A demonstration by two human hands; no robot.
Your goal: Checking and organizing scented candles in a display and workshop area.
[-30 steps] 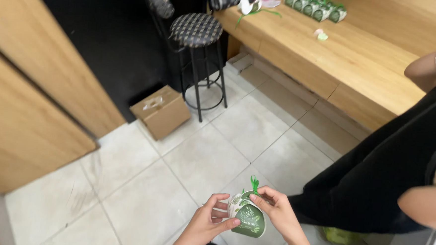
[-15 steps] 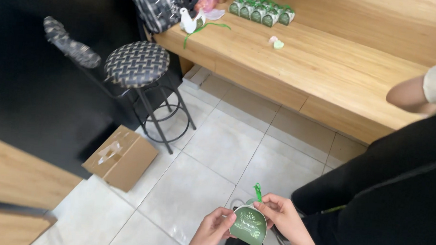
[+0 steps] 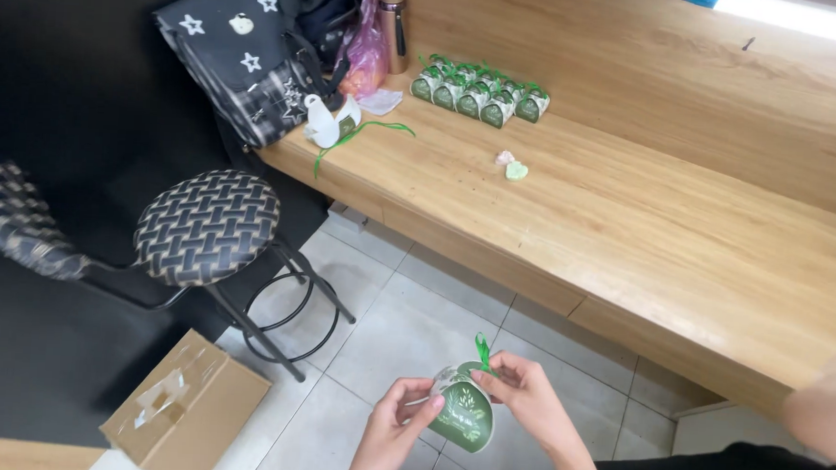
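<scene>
I hold a small green gift box (image 3: pixel 463 414) between both hands, low and close to my body. My left hand (image 3: pixel 393 434) grips its left side with fingers closed on it. My right hand (image 3: pixel 528 403) pinches the green ribbon (image 3: pixel 481 351) at its top. Well beyond my hands, on the wooden bench (image 3: pixel 629 217), stands a row of similar boxes (image 3: pixel 480 93). A stool (image 3: pixel 207 226) stands to my left, a cardboard box (image 3: pixel 185 412) beside it.

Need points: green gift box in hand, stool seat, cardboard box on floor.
green gift box (image 3: pixel 464 417): head view, on its printed front face.
stool seat (image 3: pixel 207 226): head view, middle of the woven cushion.
cardboard box (image 3: pixel 185 409): head view, on its taped top.
</scene>
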